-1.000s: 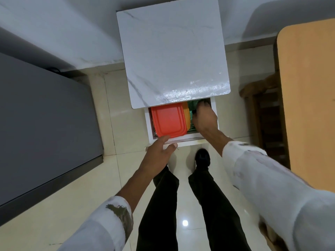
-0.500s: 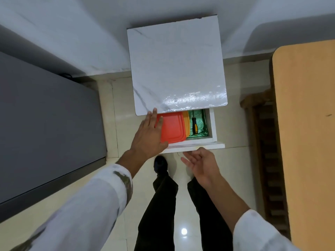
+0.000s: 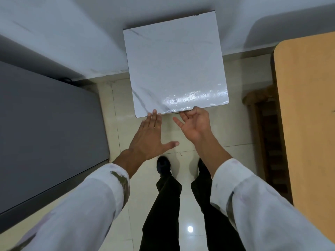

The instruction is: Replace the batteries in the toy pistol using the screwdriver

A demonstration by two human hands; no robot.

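Directly below the camera, a person stands facing a white marble-topped cabinet (image 3: 174, 66). The left hand (image 3: 146, 140) is flat, fingers straight and together, tips at the top's front edge. The right hand (image 3: 194, 124) is palm-up, fingers loosely curled, holding nothing visible. Screwdriver and toy pistol are out of sight. A wooden table (image 3: 308, 105) is cut off at the right.

From where I stand, nothing in view carries any lettering, label, brand mark or number that can be read.
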